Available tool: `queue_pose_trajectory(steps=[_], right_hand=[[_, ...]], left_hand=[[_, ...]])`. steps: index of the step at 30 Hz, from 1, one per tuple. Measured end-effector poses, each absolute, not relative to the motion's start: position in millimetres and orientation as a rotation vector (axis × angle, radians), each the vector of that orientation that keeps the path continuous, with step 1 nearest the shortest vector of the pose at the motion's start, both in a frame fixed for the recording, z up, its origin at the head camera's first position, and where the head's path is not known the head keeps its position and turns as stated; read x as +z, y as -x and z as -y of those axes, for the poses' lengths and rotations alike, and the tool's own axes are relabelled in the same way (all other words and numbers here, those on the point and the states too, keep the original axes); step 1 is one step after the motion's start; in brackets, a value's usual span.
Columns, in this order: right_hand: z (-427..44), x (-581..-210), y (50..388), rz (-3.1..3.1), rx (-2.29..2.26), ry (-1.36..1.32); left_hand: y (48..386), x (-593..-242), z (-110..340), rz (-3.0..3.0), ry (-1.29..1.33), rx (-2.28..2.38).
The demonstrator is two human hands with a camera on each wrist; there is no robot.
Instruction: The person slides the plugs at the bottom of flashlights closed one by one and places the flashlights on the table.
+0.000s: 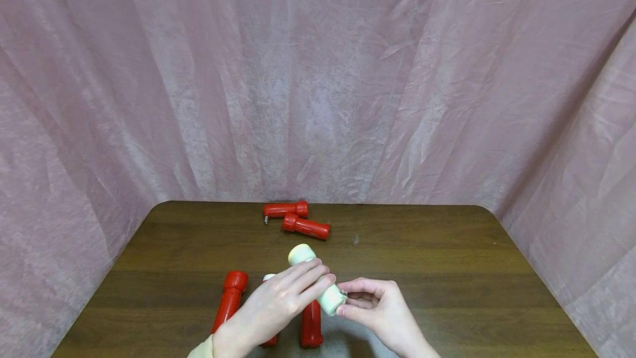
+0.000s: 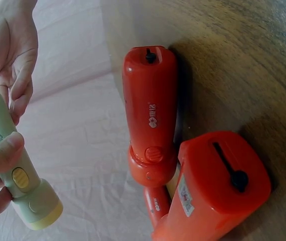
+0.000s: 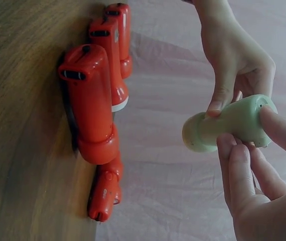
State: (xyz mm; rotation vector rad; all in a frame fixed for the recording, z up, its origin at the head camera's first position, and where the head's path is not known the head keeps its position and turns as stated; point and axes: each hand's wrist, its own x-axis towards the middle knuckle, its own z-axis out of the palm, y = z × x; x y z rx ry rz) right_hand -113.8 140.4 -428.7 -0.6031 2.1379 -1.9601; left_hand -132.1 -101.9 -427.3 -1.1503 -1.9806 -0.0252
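Note:
My left hand [image 1: 285, 298] grips a pale green flashlight [image 1: 301, 254] around its barrel, above the table. In the left wrist view its yellow switch [image 2: 20, 177] and yellowish front rim show. The flashlight tilts, its head pointing away to the left and its tail toward my right hand [image 1: 383, 309]. At the tail, the right thumb and fingers pinch the end, and a small metal part [image 1: 343, 292] shows beside them. The right wrist view shows the right thumb [image 3: 278, 125] against the tail face, with fingers beneath the barrel.
Near the hands lie a red flashlight [image 1: 231, 298] at left, another red flashlight [image 1: 311, 325] below the green one, and a white-rimmed one [image 3: 114, 70] mostly behind my left hand. Two more red flashlights [image 1: 307, 227] lie at the table's back, one with metal prongs [image 1: 266, 219] out. Pink curtains [image 1: 318, 82] surround the table.

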Motion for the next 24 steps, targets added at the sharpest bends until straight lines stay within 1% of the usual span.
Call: queue_pose_trajectory(steps=[7, 15, 20, 24], right_hand=[[-138.2, -427.5, 111.0, -2.179, -1.915, 0.517], [-136.4, -425.9, 108.8, -2.220, -1.899, 0.494], [-136.1, -427.0, 107.4, -2.298, -1.896, 0.580], [-136.2, -431.2, 107.4, -2.439, -1.903, 0.746]], left_hand=[[131.9, -427.1, 102.2, 1.982, 1.157, -0.014], [132.1, -425.5, 102.5, 1.993, 1.161, -0.004], [132.8, -424.4, 102.9, 2.020, 1.177, -0.026], [134.6, -423.0, 103.5, 2.033, 1.211, -0.058]])
